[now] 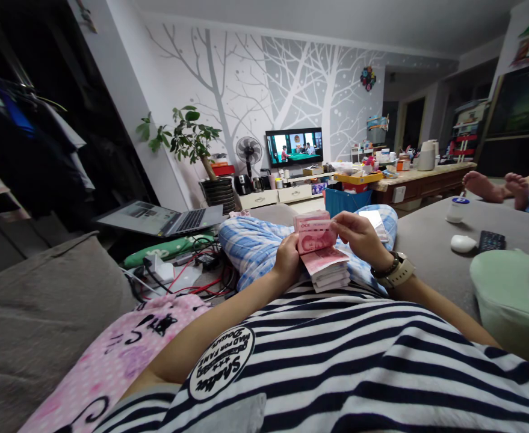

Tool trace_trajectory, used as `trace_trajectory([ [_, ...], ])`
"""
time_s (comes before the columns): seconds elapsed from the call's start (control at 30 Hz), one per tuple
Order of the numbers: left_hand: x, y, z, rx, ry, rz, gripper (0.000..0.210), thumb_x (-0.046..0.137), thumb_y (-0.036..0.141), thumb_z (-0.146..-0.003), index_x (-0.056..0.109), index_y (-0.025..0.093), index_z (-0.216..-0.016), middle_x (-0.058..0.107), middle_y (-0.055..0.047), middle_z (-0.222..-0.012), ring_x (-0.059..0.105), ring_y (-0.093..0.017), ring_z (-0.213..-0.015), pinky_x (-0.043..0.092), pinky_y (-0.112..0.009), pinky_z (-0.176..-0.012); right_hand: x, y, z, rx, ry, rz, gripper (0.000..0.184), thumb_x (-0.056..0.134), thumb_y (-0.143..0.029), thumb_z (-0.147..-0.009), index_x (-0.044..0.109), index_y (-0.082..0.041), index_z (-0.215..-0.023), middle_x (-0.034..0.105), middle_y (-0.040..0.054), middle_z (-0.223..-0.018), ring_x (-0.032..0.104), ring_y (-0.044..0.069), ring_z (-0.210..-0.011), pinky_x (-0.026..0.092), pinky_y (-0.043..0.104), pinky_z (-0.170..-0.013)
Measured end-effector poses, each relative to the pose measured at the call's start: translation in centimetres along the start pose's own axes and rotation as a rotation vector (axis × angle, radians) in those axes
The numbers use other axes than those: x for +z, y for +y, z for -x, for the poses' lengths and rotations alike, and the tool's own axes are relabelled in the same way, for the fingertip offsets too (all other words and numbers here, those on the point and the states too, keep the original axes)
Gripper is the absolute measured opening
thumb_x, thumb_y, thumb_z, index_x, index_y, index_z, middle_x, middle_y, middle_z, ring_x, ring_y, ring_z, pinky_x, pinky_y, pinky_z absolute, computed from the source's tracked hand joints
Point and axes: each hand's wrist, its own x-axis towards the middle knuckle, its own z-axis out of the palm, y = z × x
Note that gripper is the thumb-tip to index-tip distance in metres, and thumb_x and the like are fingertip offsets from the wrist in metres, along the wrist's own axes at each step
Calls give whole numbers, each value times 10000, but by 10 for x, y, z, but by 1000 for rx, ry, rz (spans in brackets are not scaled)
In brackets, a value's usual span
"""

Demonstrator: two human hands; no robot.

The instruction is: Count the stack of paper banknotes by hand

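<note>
Banknotes [315, 237] mid-frame, at lap: left hand [287, 255] clasping their left side, right hand [357, 236] pinching upper right edge. Lower stack [331, 278] just below. Right hand partly in front of phone [378, 225]. Laptop [192, 221], cables [196, 276] left of centre; mouse [463, 243], keypad [492, 241], green pillow [501, 288] at right. Surface: grey sofa [420, 240]. Room: plant [191, 135], fan [248, 150], lit TV [294, 147] upper centre; another person's feet [483, 185] right edge.

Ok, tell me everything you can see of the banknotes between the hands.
The pink banknotes look like paper, printed with 100 and a portrait. They stand tilted above the lap. The left hand holds their left side; the right hand pinches their right edge. A pile of notes sits just below; contact there is unclear.
</note>
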Motion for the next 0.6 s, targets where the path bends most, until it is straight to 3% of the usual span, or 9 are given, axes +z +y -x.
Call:
trace_trajectory([
  [0.27,-8,4,4,138,-19,-226,167,713,226,-837,779,212,-684,735,-37,-806,573,-220,-831,536,-324,-798,-1,4,-1,-24,-8,-6,707,851,-924,-979,746,-242,-825,595,-28,-676,459,158,-637,474,351,-663],
  [0.6,-1,7,7,60,-23,-124,255,688,180,-899,737,220,-652,685,-26,-765,543,-206,-764,514,-327,-767,-2,6,-1,-17,-23,-9,698,844,-917,-990,741,-244,-840,601,-22,-690,465,164,-648,448,345,-646],
])
